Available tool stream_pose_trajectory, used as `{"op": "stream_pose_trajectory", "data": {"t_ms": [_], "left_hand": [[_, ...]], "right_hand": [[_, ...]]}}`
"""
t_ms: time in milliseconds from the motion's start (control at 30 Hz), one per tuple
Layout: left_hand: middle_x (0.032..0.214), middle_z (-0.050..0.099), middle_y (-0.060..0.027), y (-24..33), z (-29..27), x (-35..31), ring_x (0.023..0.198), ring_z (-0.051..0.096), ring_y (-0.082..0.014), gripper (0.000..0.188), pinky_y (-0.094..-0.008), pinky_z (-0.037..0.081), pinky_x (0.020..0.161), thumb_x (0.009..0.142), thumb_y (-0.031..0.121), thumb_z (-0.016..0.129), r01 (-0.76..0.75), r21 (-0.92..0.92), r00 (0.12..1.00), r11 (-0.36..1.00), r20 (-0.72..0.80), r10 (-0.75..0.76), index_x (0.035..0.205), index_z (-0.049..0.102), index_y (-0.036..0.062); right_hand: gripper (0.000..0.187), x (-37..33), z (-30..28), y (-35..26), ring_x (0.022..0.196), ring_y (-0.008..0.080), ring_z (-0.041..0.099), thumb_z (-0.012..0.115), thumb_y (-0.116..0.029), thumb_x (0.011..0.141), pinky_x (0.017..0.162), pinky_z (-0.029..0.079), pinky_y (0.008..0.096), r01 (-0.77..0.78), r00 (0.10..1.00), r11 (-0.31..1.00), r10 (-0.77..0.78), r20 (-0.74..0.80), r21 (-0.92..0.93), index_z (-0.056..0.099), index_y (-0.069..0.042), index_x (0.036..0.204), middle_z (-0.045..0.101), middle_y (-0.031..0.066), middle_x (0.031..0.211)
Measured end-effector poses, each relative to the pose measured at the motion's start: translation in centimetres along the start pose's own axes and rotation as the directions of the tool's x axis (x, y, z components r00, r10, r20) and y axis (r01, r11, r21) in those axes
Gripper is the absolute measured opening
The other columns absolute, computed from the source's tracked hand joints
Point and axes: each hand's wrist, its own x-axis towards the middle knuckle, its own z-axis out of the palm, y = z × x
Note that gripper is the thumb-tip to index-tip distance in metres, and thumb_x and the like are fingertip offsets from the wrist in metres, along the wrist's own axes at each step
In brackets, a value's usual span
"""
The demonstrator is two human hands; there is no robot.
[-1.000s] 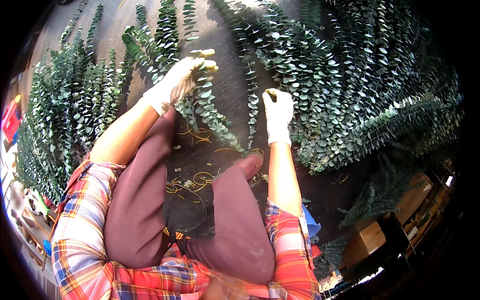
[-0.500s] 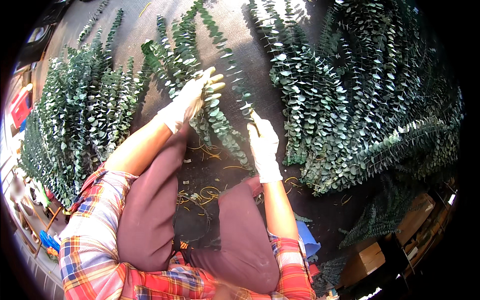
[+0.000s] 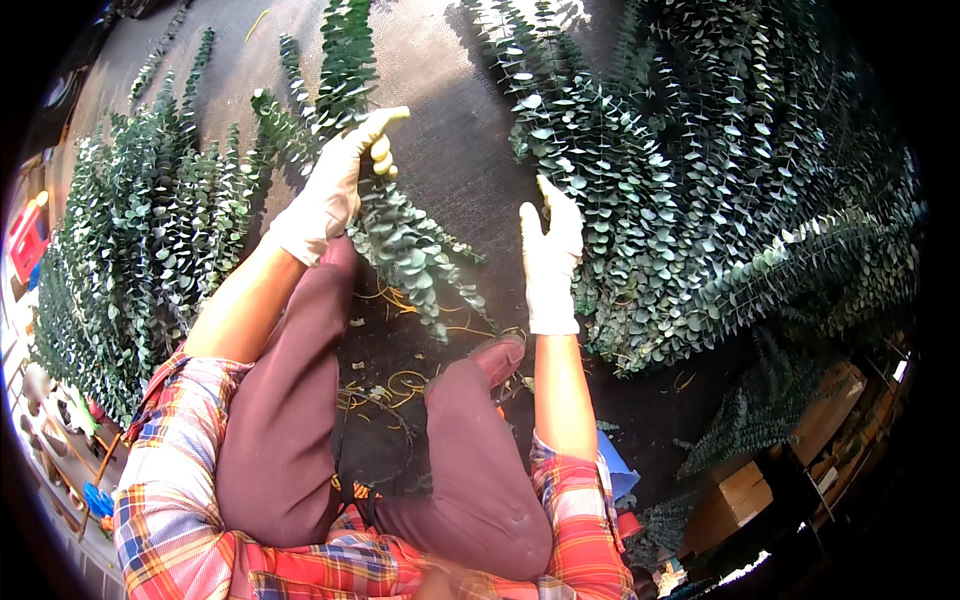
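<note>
My left hand (image 3: 335, 185), in a pale glove with yellow fingertips, is closed around a small bunch of eucalyptus stems (image 3: 405, 235). Round grey-green leaves stick out above and below the fist. Off to the right, my gloved right hand (image 3: 553, 250) has its thumb and fingers apart and nothing visible between them. It is beside the left edge of a large eucalyptus pile (image 3: 700, 190). Left of my left hand lies another eucalyptus heap (image 3: 160, 215).
Yellow bands or strings (image 3: 405, 385) and leaf scraps lie on the dark mat between my legs. A blue object (image 3: 617, 470) is by my right elbow, with a cardboard box (image 3: 742, 497) farther right. At the far left is a red object (image 3: 27, 245).
My right hand has let go of the eucalyptus stem it pinched and moved right, toward the large pile. My left hand has shifted left, still around the bunch.
</note>
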Motion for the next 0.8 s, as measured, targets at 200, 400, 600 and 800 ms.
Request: {"op": "stream_pose_trajectory", "data": {"t_ms": [200,400,600,800], "left_hand": [[0.056,0.031,0.0069,-1.8,1.5,-1.4,0.051,0.035,-0.0069,0.035,-0.0247,0.037,0.056,0.099,0.025,0.053,0.133,0.15,0.985,0.98,0.087,-0.147,0.128,0.059,0.0068],[0.061,0.048,0.0037,-1.7,2.0,-1.8,0.059,0.048,-0.0075,0.045,-0.0257,0.046,0.063,0.099,0.035,0.054,0.026,0.277,0.985,0.96,0.155,-0.071,0.132,0.055,0.0049],[0.128,0.06,-0.0112,-2.3,1.9,-1.3,0.105,0.06,-0.0161,0.061,-0.0303,0.046,0.09,0.099,0.04,0.052,-0.09,0.241,0.971,0.966,0.238,0.031,0.146,0.036,0.0059],[0.135,0.055,-0.0123,-1.8,2.8,-1.9,0.121,0.054,-0.0219,0.064,-0.0371,0.044,0.102,0.098,0.04,0.052,-0.151,0.133,0.92,0.98,0.382,0.09,0.148,0.031,0.0046]], "right_hand": [[0.07,4.4,0.7,5.1,0.107,0.0286,0.056,0.07,-0.023,0.083,0.089,0.048,0.0379,-0.117,0.99,0.774,0.137,-0.015,-0.622,0.035,-0.009,0.142,0.056,0.0115,0.121],[0.027,4.8,-1.0,3.9,0.083,0.0271,0.06,0.061,-0.022,0.089,0.077,0.048,0.0375,0.075,0.997,0.901,-0.056,0.058,-0.427,0.066,-0.009,0.113,0.063,0.01,0.089],[0.024,-0.5,2.0,-0.2,0.068,0.0238,0.057,0.072,-0.009,0.08,0.062,0.048,0.0344,0.354,0.931,0.866,-0.364,0.04,-0.354,0.067,-0.009,0.103,0.057,0.0062,0.074],[0.032,-2.8,3.6,-1.5,0.066,0.0229,0.055,0.074,-0.006,0.072,0.057,0.047,0.034,0.514,0.856,0.791,-0.5,0.133,-0.331,0.063,-0.014,0.1,0.055,0.0038,0.075]]}}
